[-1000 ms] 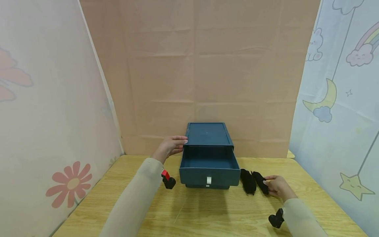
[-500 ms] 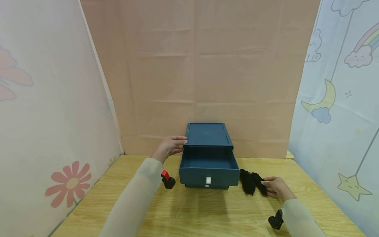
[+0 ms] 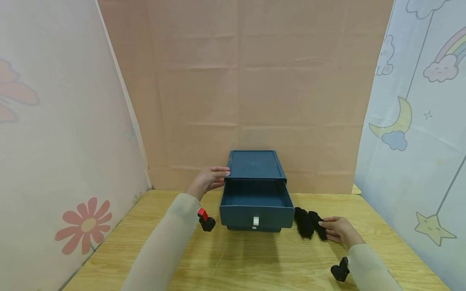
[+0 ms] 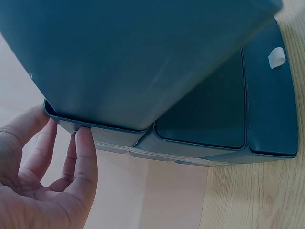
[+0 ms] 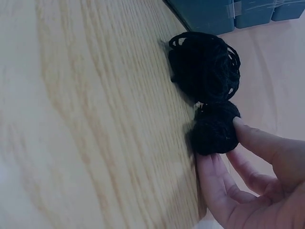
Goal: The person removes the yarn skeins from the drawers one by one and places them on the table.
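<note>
A dark blue drawer box (image 3: 254,165) stands on the table, its top drawer (image 3: 233,216) pulled out and bare inside. My left hand (image 3: 208,180) touches the box's left side; in the left wrist view its nearly straight fingertips (image 4: 86,138) press at the rim. Two black yarn skeins lie side by side to the right of the drawer. With thumb and fingers, my right hand (image 3: 338,231) pinches the right-hand skein (image 5: 214,131) by its near edge. That skein meets the larger left-hand skein (image 5: 205,71), which has loose loops of strand.
The wooden table (image 3: 174,258) runs up to a tan paper backdrop (image 3: 204,101). Patterned cloth walls border it, with flowers on the left cloth (image 3: 120,169) and a moon and star on the right cloth (image 3: 433,173). A lower drawer (image 4: 271,105) with a white tab sits beneath.
My right hand has shifted the right-hand skein slightly left, and the gap between the two skeins has narrowed. My left hand keeps its place on the box.
</note>
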`<act>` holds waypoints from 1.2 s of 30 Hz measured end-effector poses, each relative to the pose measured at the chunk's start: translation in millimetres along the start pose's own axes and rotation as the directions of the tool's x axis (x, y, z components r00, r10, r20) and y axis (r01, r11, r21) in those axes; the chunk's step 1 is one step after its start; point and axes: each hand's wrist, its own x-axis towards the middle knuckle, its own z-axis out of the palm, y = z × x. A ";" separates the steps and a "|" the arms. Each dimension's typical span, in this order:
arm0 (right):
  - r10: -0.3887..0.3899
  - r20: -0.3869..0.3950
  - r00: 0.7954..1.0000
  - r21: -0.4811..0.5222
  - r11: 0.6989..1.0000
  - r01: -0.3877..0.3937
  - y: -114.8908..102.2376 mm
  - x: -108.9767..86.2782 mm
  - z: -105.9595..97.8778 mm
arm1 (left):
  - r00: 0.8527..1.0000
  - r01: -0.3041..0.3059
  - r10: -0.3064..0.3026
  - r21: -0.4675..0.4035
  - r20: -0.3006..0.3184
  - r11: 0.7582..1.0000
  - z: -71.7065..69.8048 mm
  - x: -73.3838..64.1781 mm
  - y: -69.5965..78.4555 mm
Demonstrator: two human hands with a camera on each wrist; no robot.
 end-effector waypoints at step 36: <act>-0.107 -0.066 0.992 -0.052 0.993 0.104 -14.7 -10.1 -11.1 | 0.999 0.031 -0.031 0.009 -0.012 0.999 0.6 3.0 2.5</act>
